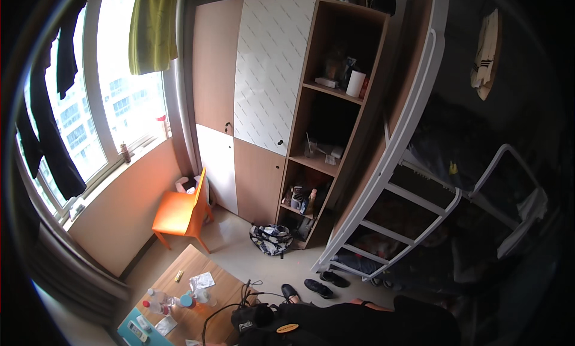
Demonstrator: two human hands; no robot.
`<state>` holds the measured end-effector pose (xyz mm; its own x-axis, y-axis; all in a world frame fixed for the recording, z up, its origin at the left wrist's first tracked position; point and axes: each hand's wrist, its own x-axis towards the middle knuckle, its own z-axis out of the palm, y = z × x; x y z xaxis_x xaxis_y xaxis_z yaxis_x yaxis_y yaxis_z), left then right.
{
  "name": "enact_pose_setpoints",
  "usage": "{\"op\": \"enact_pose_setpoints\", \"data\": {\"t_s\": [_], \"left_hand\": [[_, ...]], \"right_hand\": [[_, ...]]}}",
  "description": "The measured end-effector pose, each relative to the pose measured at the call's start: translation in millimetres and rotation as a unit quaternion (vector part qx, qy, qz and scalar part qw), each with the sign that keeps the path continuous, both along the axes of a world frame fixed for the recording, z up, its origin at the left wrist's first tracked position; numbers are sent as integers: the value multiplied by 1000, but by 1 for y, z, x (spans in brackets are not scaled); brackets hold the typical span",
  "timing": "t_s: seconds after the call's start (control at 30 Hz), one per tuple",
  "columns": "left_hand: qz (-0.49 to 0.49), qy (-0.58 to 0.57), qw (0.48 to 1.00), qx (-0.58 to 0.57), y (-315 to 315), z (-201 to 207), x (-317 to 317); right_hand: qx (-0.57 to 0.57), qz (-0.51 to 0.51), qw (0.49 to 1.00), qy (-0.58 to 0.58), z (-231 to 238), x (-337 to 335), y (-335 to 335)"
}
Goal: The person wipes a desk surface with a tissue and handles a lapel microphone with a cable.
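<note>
Although glimpsing a dark-banded wrist [376, 306] against black fabric [389, 328], cannot tell either hand's hold, wide or narrow. Find cables [246, 293] looping past the table's [190, 261] right edge, bottles [159, 298] bunched leftward, perhaps for reach. Beyond, see floor [230, 244] for moving between orange chair [178, 214] and shoes [317, 288], edged by cabinet [263, 166] and bunk ladder [417, 199].

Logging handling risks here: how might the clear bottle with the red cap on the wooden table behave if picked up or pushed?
The clear, red-capped bottle looks like see-through plastic, so it may dent slightly when gripped. Its slim, rounded body suggests it could tip or roll if pushed. Its fill is unclear.
</note>
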<state>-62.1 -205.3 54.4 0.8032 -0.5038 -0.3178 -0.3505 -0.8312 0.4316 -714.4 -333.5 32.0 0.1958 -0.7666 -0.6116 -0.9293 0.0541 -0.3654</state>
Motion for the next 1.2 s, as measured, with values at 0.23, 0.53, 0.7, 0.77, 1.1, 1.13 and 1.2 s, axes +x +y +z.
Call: {"op": "enact_pose_setpoints", "data": {"t_s": [0.23,0.53,0.7,0.77,1.1,1.13,1.2], "left_hand": [[8,10,1000,6,13,-3,-4],[13,13,1000,4,25,-3,-21],[18,22,1000,-8,28,1,-13],[11,46,999,-15,23,1,-16],[-14,26,999,-27,27,2,-16],[-17,29,999,-25,25,-4,-15],[-59,-63,996,-36,34,-30,-6]], "right_hand": [[49,-47,986,-149,-5,8,-23],[130,-207,966,-80,54,56,-26],[108,-203,965,-129,46,50,-7],[21,-75,992,-95,2,8,3],[12,34,999,-5,14,14,-11],[12,38,999,0,21,15,-13],[7,73,997,19,36,24,-25]]}}
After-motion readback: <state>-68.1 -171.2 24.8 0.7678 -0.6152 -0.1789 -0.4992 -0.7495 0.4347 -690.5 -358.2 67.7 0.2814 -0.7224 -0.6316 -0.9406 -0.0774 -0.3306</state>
